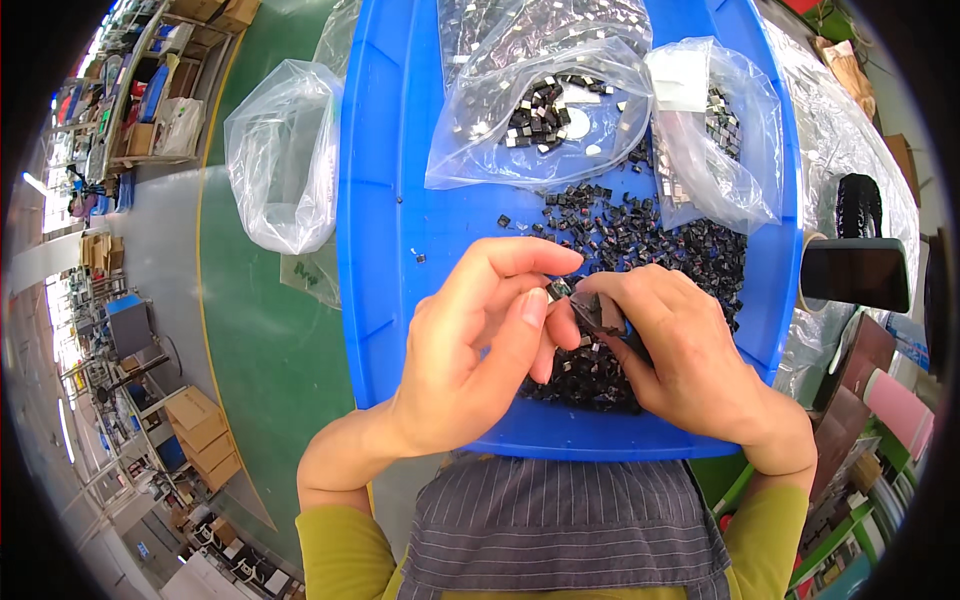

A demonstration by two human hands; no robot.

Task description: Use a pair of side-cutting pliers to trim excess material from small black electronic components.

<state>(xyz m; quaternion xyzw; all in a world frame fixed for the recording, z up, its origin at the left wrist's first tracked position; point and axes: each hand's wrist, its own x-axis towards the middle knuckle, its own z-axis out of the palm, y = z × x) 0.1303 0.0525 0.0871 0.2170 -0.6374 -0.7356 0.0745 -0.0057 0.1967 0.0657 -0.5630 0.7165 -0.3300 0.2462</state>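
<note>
head view:

item, left hand [470,350]: fingers curled, thumb up; grasping a small black-and-silver piece [558,289] near its thumb tip, just beside the right hand's fingers.

item, right hand [680,340]: palm down, grasping a dark, glossy object [604,316] between thumb and fingers; its exact form is too small and too covered to tell.

item, blue tray [385,265]: large, high-walled, beneath both hands.

item, heap of black pieces [640,235]: loose, many with silvery parts, on the tray's floor, spread beyond the hands and beneath them.

item, open clear bag [455,160]: at the far side of the tray, black-and-silver pieces visible within.

item, second clear bag [750,185]: at the tray's right, pieces inside, white label [678,80] on its upper part.

item, crumpled clear bag [285,150]: along the tray's left wall, outside it.

item, dark flat device [855,275]: right of the tray.

item, striped apron [560,520]: dark, worn by the person, olive sleeves [345,555] either side.
</note>
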